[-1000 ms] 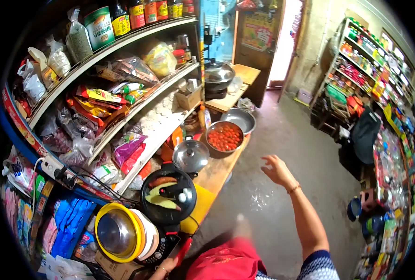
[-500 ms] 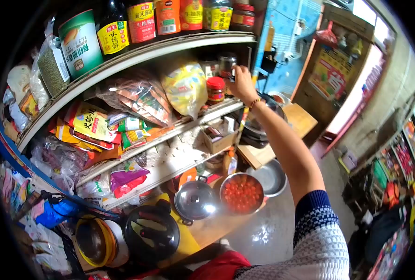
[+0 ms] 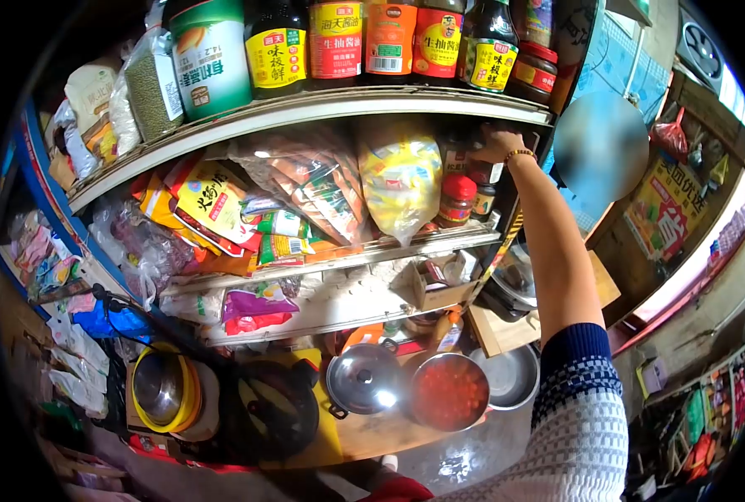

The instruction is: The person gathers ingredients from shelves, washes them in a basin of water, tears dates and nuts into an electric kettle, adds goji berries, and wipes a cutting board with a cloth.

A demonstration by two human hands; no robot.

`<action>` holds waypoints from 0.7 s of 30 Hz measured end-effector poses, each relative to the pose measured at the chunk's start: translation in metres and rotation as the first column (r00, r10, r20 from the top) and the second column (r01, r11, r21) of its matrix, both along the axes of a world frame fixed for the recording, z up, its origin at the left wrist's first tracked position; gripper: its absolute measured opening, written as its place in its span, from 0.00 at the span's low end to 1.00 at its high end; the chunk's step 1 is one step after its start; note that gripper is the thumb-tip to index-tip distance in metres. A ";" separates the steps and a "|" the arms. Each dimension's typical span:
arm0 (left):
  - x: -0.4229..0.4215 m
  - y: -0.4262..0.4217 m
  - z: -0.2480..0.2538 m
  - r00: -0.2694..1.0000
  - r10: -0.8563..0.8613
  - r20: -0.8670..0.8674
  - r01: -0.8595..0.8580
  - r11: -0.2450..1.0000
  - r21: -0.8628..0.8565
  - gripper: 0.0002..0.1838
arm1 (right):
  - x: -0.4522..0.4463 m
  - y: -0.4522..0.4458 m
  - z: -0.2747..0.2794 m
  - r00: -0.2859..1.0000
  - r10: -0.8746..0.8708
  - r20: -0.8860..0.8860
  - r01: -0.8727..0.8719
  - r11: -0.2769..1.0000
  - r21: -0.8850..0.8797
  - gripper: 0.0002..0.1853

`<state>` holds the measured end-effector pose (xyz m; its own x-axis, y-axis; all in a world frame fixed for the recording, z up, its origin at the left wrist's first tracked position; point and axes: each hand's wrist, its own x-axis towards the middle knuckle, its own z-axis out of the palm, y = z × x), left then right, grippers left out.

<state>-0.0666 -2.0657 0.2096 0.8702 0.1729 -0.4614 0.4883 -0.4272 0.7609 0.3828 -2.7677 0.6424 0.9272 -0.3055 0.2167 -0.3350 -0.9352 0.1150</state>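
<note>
My right hand [image 3: 500,144] reaches into the right end of the middle shelf, palm down and fingers curled over the top of a glass jar [image 3: 488,172] with a pale label. The fingertips are partly in shadow, and the jar's lid is hidden beneath them. Just left of it stands a red-lidded jar [image 3: 457,201]. Another small dark jar [image 3: 483,201] sits in front, below my hand. A yellow-patterned plastic bag [image 3: 401,180] lies further left on that shelf. My left hand is out of view.
Sauce bottles [image 3: 336,42] line the upper shelf. Below are a lidded pot [image 3: 362,379], a bowl of red chopped pieces [image 3: 449,391], an empty metal basin [image 3: 511,375] and a dark cooker [image 3: 272,410]. A small cardboard box [image 3: 444,293] sits on the lower shelf.
The view has shifted, so the shelves sit further right and closer. My right hand has gone deeper under the upper shelf, still at the jars.
</note>
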 end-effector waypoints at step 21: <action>0.067 -0.055 0.127 0.733 0.619 -0.283 -0.351 -0.013 -0.936 0.43 | -0.353 0.498 -0.262 0.669 0.660 0.342 -0.512 0.075 0.856 0.35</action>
